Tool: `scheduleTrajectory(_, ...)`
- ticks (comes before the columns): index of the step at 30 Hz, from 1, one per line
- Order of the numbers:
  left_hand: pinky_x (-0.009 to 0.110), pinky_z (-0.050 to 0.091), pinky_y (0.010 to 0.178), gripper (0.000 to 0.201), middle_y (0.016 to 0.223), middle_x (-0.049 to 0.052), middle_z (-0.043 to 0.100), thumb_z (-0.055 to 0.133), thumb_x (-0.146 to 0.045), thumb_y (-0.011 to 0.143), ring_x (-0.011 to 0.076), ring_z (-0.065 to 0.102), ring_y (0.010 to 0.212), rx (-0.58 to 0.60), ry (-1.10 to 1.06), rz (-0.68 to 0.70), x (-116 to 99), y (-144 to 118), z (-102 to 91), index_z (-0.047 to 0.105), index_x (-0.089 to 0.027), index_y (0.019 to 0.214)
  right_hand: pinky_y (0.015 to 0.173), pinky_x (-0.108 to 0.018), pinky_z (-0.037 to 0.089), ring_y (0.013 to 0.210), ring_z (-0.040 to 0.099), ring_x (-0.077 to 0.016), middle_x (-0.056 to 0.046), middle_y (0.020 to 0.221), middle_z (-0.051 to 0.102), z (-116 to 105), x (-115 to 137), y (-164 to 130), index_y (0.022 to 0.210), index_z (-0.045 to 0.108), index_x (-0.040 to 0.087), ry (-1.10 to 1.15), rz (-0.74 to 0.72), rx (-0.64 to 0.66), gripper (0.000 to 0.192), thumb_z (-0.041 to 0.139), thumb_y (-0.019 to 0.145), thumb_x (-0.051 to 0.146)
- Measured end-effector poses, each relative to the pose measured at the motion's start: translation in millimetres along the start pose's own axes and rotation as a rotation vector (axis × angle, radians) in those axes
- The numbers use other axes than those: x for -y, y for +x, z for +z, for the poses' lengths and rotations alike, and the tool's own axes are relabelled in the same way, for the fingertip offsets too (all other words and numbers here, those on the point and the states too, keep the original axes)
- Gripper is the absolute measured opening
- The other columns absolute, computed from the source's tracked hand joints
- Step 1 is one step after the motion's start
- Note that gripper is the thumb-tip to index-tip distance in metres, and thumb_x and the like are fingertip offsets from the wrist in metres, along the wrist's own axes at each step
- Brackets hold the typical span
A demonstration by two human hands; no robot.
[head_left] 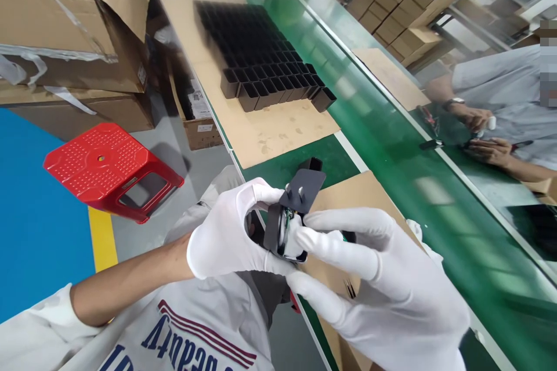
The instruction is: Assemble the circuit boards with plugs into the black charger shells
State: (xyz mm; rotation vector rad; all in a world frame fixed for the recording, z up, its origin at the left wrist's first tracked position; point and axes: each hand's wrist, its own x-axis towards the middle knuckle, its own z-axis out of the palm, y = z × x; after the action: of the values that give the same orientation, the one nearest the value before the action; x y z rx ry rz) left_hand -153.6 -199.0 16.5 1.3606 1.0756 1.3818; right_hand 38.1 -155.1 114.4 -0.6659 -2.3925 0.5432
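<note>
Both hands are gripping one black plug above the near table edge: left hand closing around its body, right hand pinching it, prongs pointing up-left.

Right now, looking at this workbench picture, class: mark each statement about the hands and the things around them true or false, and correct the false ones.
1. Both of the person's hands wear white gloves. True: the left hand and right hand are gloved.
2. The hands hold a red part. False: the plug part is black, with metal prongs.
3. The black cases stand in rows on cardboard. True.
4. The red stool is on the bench. False: it stands on the floor, left of the bench.
5. A co-worker's hands are gloved. False: they are bare, across the green belt.
</note>
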Motion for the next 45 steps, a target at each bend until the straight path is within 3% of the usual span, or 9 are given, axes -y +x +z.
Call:
scheduleTrajectory(5, 0.039, 0.062, 0.082, 0.057, 0.101, 0.004, 0.068, 0.101, -0.038, 0.064, 0.0253, 0.075, 0.093, -0.085, -0.066, 0.107, -2, 2, -3.5, 0.072, -0.023, 0.111, 0.068, -0.035, 0.066, 0.089, 0.078, -0.024, -0.008, 0.113, 0.076, 9, 0, 1, 0.114, 0.077, 0.028, -0.162, -0.083, 0.07, 0.022, 0.079, 0.093, 0.027)
scheduleTrajectory(8, 0.04, 0.063, 0.086, 0.06, 0.102, 0.003, 0.068, 0.102, -0.037, 0.064, 0.0257, 0.076, 0.094, -0.103, -0.112, 0.114, -5, 3, -6.3, 0.07, -0.023, 0.112, 0.076, -0.034, 0.065, 0.093, 0.077, -0.0215, -0.006, 0.114, 0.074, 12, 3, -1, 0.123, 0.075, 0.03, -0.116, -0.021, -0.008, 0.032, 0.082, 0.091, 0.026)
scheduleTrajectory(13, 0.038, 0.063, 0.084, 0.071, 0.099, 0.002, 0.072, 0.107, -0.041, 0.053, 0.0228, 0.074, 0.089, -0.123, 0.003, 0.163, -12, 8, -10.0, 0.071, -0.022, 0.111, 0.086, -0.04, 0.059, 0.103, 0.071, -0.0245, -0.005, 0.112, 0.073, 15, 8, 7, 0.121, 0.074, 0.03, 0.067, 0.315, -0.203, 0.035, 0.085, 0.088, 0.034)
scheduleTrajectory(17, 0.037, 0.063, 0.084, 0.076, 0.102, 0.002, 0.074, 0.109, -0.034, 0.05, 0.0225, 0.075, 0.091, -0.065, 0.049, 0.15, -14, 5, -6.1, 0.073, -0.025, 0.117, 0.081, -0.04, 0.057, 0.094, 0.071, -0.0252, -0.005, 0.103, 0.076, 14, 6, 19, 0.104, 0.08, 0.027, 0.295, 0.582, -0.172, 0.027, 0.085, 0.085, 0.046)
scheduleTrajectory(20, 0.04, 0.064, 0.088, 0.078, 0.106, 0.004, 0.073, 0.108, -0.029, 0.052, 0.0241, 0.075, 0.094, -0.041, -0.025, 0.129, -11, 1, -1.6, 0.073, -0.026, 0.121, 0.082, -0.038, 0.057, 0.09, 0.07, -0.0239, -0.005, 0.098, 0.077, 13, 4, 17, 0.095, 0.081, 0.026, 0.626, 0.672, -0.087, 0.024, 0.079, 0.091, 0.05)
scheduleTrajectory(24, 0.04, 0.063, 0.092, 0.082, 0.113, 0.007, 0.075, 0.108, -0.026, 0.053, 0.0254, 0.075, 0.102, -0.025, -0.1, 0.254, -10, 0, 3.3, 0.072, -0.026, 0.126, 0.09, -0.033, 0.054, 0.093, 0.068, -0.0201, 0.0, 0.098, 0.075, 14, -1, 1, 0.093, 0.082, 0.032, 0.848, 0.664, -0.131, 0.017, 0.079, 0.093, 0.048)
scheduleTrajectory(28, 0.038, 0.064, 0.093, 0.083, 0.116, 0.008, 0.075, 0.107, -0.023, 0.055, 0.0257, 0.075, 0.106, 0.019, -0.094, 0.328, -13, 2, 10.0, 0.072, -0.025, 0.13, 0.09, -0.031, 0.053, 0.094, 0.065, -0.0187, 0.001, 0.1, 0.074, 14, -3, -16, 0.101, 0.084, 0.036, 0.845, 0.643, -0.183, 0.016, 0.079, 0.094, 0.049)
scheduleTrajectory(36, 0.038, 0.065, 0.095, 0.083, 0.121, 0.008, 0.078, 0.105, -0.029, 0.062, 0.0262, 0.076, 0.109, 0.107, -0.103, 0.43, -13, 6, 22.8, 0.07, -0.027, 0.137, 0.088, -0.026, 0.055, 0.096, 0.063, -0.016, 0.001, 0.1, 0.069, 8, 4, -36, 0.091, 0.082, 0.033, 0.886, 0.652, -0.285, 0.009, 0.081, 0.093, 0.041)
scheduleTrajectory(45, 0.041, 0.064, 0.096, 0.083, 0.123, 0.008, 0.078, 0.104, -0.031, 0.064, 0.0286, 0.076, 0.112, 0.143, -0.047, 0.445, -8, 7, 24.8, 0.069, -0.029, 0.138, 0.086, -0.034, 0.056, 0.096, 0.065, -0.0205, -0.001, 0.1, 0.069, 12, 6, -48, 0.088, 0.077, 0.029, 0.743, 0.641, -0.367, 0.017, 0.079, 0.094, 0.045)
